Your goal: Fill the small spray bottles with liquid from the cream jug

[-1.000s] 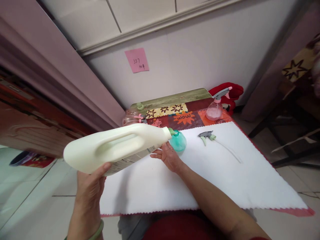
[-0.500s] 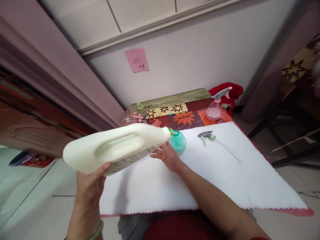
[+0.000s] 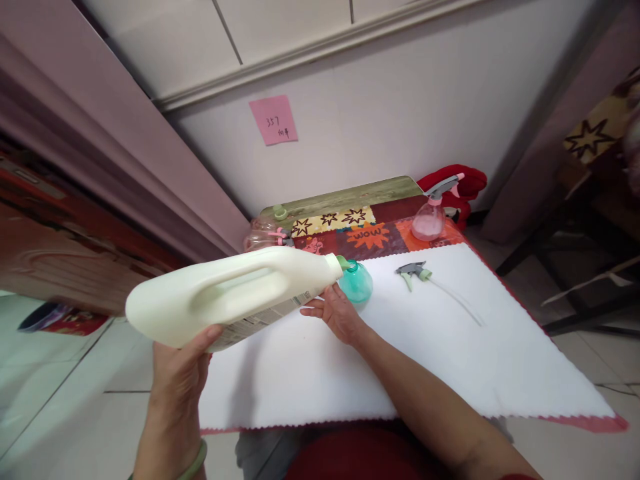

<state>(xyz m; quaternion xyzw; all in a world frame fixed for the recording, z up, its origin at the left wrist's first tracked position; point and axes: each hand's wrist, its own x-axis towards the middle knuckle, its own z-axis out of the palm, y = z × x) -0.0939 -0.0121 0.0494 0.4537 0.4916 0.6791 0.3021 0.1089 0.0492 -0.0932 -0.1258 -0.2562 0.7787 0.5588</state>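
Observation:
A big cream-white detergent bottle point(image 3: 250, 287) with a built-in handle and a printed label is tipped over, its green spout point(image 3: 343, 263) at the mouth of a teal spray bottle point(image 3: 357, 283). My left hand point(image 3: 183, 363) grips it from below near the base, thumb on the label side. Under the neck, my right hand point(image 3: 340, 313) supports the bottle, its fingers partly hidden beneath it. The teal bottle stands upright on the white cloth without its sprayer head. A grey and green sprayer head point(image 3: 414, 271) with a long clear tube lies to its right.
A clear spray bottle point(image 3: 429, 223) holding pink liquid stands at the back right. Another clear pink-trimmed bottle point(image 3: 265, 235) is at the back left, close to a green cap point(image 3: 280, 213). The white cloth point(image 3: 320, 380) covers the table's front. A wall rises behind.

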